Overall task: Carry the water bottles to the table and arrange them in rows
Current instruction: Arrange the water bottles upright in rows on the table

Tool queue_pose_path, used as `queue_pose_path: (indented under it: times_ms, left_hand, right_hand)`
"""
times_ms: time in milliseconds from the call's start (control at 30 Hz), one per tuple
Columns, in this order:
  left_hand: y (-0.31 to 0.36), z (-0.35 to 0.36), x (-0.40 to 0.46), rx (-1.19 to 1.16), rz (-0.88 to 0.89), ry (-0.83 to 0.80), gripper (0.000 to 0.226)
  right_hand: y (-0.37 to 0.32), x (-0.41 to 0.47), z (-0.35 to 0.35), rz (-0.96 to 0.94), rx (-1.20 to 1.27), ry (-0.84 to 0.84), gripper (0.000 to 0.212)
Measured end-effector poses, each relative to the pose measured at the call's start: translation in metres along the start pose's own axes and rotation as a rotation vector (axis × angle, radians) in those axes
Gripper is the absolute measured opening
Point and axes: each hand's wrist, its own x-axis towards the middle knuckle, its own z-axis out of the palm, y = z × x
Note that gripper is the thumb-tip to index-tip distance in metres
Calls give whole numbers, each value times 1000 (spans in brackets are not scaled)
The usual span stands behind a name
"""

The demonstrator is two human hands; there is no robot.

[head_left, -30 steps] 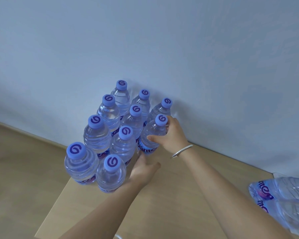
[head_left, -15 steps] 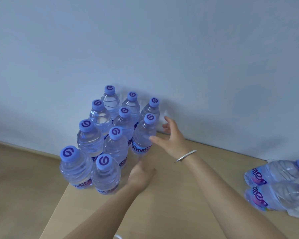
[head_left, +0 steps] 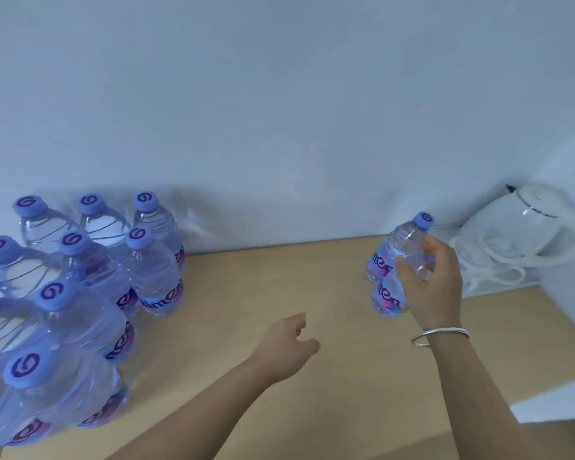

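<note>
The right grip (head_left: 427, 280) curls around a lying bottle (head_left: 400, 247) at the desk's (head_left: 279, 293) right side; the left grip (head_left: 287, 346) hovers relaxed, holding nothing. Earlier both were beside the standing bottle rows (head_left: 90, 283)

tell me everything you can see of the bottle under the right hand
The bottle is clear ribbed plastic, filled with water, with a light purple cap at its far upper end and a blue and pink label near its base. It lies tilted toward the kettle, on or against a second bottle of the same kind, at the right of the table near the wall. The right hand curls its fingers over the middle. The view is blurred, so the label cannot be read fully.
</note>
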Motion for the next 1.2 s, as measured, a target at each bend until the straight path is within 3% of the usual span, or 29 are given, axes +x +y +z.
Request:
queue_pose_path:
  times_ms: [100, 200, 267, 433, 700, 900, 1067, 1200]
  left_hand:
    - [15, 15, 7, 50, 65, -45, 23]
    - [26, 23, 11, 89, 112, -64, 38]
    - [27, 26, 12, 85, 114, -66, 54]
    - [21, 24, 11, 62, 86, -47, 59]
    - [5, 12, 9, -45, 22, -6, 62]
    - [-10, -17, -2, -168, 42, 18, 82]
    - [-13, -46, -21, -478, 77, -46, 100]
    - [-12, -63, -40, -605, 237, -172, 83]
  right_hand:
    - [26, 10, -9, 59, -144, 148, 51]
    - [47, 20, -3, 319, -44, -2, 69]
    - [57, 20, 8, 375, 6, -65, 72]
    - [71, 20, 20, 344, -44, 18, 69]
    - [63, 2, 11, 263, -39, -34, 49]
    - [7, -11, 15, 162, 201, -347, 50]
    - [-54, -6, 18, 38, 502, -563, 56]
    - [-85, 2, 31, -47, 545, -737, 50]
